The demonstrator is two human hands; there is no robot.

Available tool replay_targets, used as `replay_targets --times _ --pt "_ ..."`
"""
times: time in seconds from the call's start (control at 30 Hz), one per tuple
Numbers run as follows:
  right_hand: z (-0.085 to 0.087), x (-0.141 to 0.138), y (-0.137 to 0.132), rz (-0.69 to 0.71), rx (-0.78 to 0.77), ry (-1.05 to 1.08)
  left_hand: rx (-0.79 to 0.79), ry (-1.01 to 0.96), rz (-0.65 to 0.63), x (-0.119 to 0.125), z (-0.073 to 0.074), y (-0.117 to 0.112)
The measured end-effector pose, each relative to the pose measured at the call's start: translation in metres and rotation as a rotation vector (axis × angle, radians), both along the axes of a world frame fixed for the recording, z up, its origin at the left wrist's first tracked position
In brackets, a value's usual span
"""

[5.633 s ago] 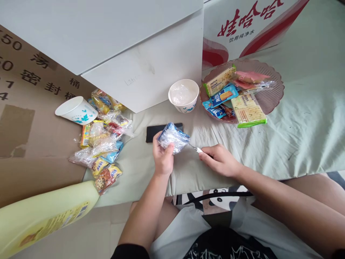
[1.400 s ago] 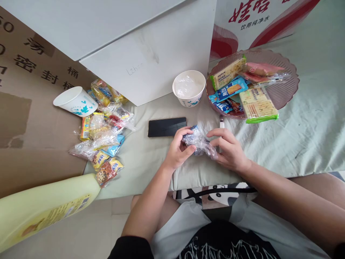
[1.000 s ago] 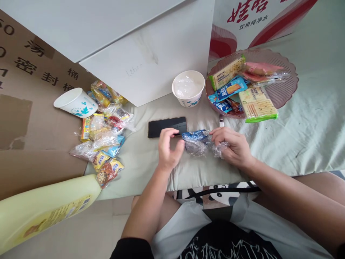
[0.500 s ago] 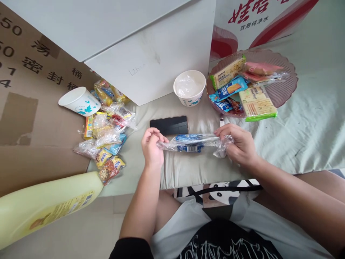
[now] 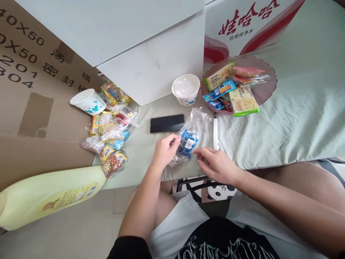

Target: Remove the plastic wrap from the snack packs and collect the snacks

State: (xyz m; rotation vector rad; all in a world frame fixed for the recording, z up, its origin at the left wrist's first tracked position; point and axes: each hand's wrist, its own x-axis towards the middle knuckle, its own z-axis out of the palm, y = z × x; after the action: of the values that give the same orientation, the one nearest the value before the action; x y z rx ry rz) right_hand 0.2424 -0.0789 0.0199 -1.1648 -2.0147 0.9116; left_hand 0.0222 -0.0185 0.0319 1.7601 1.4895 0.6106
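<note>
1. Blue snack packet (image 5: 188, 143) in clear film, at the left hand (image 5: 165, 151).
2. Black phone (image 5: 167, 123), just beyond that hand.
3. White cup (image 5: 187, 101) with a teal leaf print, farther beyond.
4. Pink plate (image 5: 270, 83), beyond the right hand (image 5: 215, 165).

Two hands (image 5: 165, 151) (image 5: 215, 165), two paper cups (image 5: 88, 102) (image 5: 185, 90), one phone (image 5: 167, 123)

Pale green sheet (image 5: 296, 118) spread across centre and right of the frame.
Lying on it: snack pile (image 5: 111, 133) at its left edge, black phone (image 5: 167, 123) and clear bag (image 5: 188, 138) at centre, white slim tool (image 5: 215, 132) just right, paper bowl (image 5: 185, 101) and pink plate (image 5: 266, 90) above.
</note>
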Motion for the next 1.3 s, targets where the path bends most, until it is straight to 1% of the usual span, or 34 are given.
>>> replay_targets --times 0.07,0.17,0.23,0.27,0.33,0.43,0.5,0.57,0.6,0.67,0.77,0.83,0.97,1.03,1.1,1.2,1.23,1.3 --pt "-0.006 -0.005 0.002 -0.094 -0.262 0.077 -0.071 -0.207 0.017 0.005 0.001 -0.001" --pt "-0.009 -0.004 0.011 -0.199 -0.577 0.396 -0.159 -0.530 0.034 0.018 0.004 -0.003" --pt "-0.008 -0.002 0.016 -0.236 -0.743 0.609 -0.221 -0.720 0.045 0.028 0.007 -0.005" --pt "-0.007 -0.002 0.018 -0.261 -0.801 0.680 -0.242 -0.788 0.048 0.033 0.009 -0.007" --pt "-0.006 -0.004 0.018 -0.320 -0.882 0.751 -0.272 -0.899 0.047 0.040 0.013 -0.009" --pt "-0.002 -0.010 0.016 -0.401 -0.995 0.891 -0.385 -1.099 0.058 0.043 0.020 -0.013" --pt "0.002 -0.011 0.015 -0.361 -1.125 1.047 -0.445 -1.245 0.095 0.040 0.025 -0.015" --pt "0.007 -0.009 0.015 -0.251 -1.234 1.200 -0.407 -1.337 0.146 0.032 0.030 -0.015" --pt "0.009 -0.007 0.016 -0.189 -1.254 1.262 -0.357 -1.369 0.179 0.027 0.031 -0.014" --pt "0.013 -0.001 0.018 -0.098 -1.216 1.349 -0.234 -1.401 0.269 0.014 0.034 -0.007" --pt "0.017 0.009 0.023 -0.047 -1.134 1.378 -0.053 -1.376 0.382 -0.007 0.034 0.006" --pt "0.017 0.014 0.024 -0.042 -1.116 1.390 0.031 -1.368 0.388 -0.021 0.033 0.015" --pt "0.012 0.016 0.025 -0.016 -1.093 1.428 0.191 -1.431 0.359 -0.047 0.031 0.025" --pt "0.010 0.016 0.025 0.027 -1.111 1.432 0.270 -1.452 0.381 -0.060 0.031 0.028" --pt "0.010 0.016 0.025 0.052 -1.140 1.459 0.328 -1.453 0.434 -0.073 0.031 0.030" --pt "0.010 0.015 0.024 0.026 -1.168 1.525 0.409 -1.460 0.502 -0.088 0.032 0.033" --pt "0.009 0.014 0.024 0.004 -1.173 1.538 0.421 -1.469 0.496 -0.091 0.032 0.034" --pt "0.008 0.013 0.023 -0.053 -1.175 1.539 0.396 -1.478 0.467 -0.090 0.034 0.035"
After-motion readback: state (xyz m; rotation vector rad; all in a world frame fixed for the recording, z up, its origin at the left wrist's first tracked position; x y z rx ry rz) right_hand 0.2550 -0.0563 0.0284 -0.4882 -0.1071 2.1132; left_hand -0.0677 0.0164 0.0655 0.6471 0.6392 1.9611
